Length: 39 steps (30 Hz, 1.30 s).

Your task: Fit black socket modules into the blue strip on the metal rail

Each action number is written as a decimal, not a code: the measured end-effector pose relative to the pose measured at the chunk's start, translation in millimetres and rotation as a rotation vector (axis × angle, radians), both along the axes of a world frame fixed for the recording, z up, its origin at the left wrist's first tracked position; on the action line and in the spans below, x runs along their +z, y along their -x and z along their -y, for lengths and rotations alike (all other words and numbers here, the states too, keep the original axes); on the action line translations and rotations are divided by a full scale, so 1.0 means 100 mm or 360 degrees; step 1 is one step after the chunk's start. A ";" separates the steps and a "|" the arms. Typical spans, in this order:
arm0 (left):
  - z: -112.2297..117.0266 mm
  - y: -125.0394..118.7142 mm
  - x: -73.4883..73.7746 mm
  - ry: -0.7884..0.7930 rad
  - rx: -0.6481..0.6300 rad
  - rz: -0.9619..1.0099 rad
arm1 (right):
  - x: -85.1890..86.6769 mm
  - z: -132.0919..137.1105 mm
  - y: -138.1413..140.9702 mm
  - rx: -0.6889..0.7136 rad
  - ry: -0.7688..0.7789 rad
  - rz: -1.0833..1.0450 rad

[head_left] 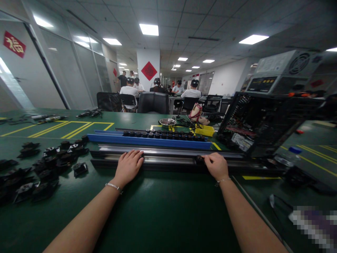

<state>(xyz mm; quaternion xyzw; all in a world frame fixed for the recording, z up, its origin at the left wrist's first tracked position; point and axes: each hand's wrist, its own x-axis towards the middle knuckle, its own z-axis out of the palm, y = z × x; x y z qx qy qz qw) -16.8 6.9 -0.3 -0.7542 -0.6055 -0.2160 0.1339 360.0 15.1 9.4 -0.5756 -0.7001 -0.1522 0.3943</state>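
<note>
A long dark metal rail (168, 160) lies across the green table in front of me. My left hand (128, 167) rests on its left part with the fingers laid flat and spread over the rail. My right hand (216, 165) is at the rail further right, fingers curled and pinched on a small black part (199, 159) sitting on the rail. Behind it a blue rail (147, 141) carries a row of several black parts (163, 134).
A heap of loose black parts (42, 165) lies at the left. An open computer case (263, 123) stands at the right, a yellow bin (204, 130) and a metal bowl (167, 122) behind. Black chairs (154, 102) and several seated people are at the far tables.
</note>
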 end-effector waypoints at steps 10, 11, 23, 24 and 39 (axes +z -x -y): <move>0.01 -0.01 0.01 0.0018 0.0016 -0.0023 | 0.02 -0.01 0.13 0.0119 0.0017 0.0025; 0.01 -0.01 0.01 0.0016 0.0014 -0.0024 | 0.02 -0.01 0.15 0.0133 0.0021 0.0024; 0.01 0.00 0.00 0.0020 0.0000 -0.0016 | 0.05 0.01 0.29 0.0283 0.0171 -0.0036; 0.01 0.00 0.00 0.0019 -0.0001 -0.0012 | 0.05 0.01 0.31 0.0301 0.0179 -0.0043; 0.00 0.00 0.01 0.0024 -0.0009 -0.0004 | 0.09 0.07 0.54 0.0485 0.0281 -0.0011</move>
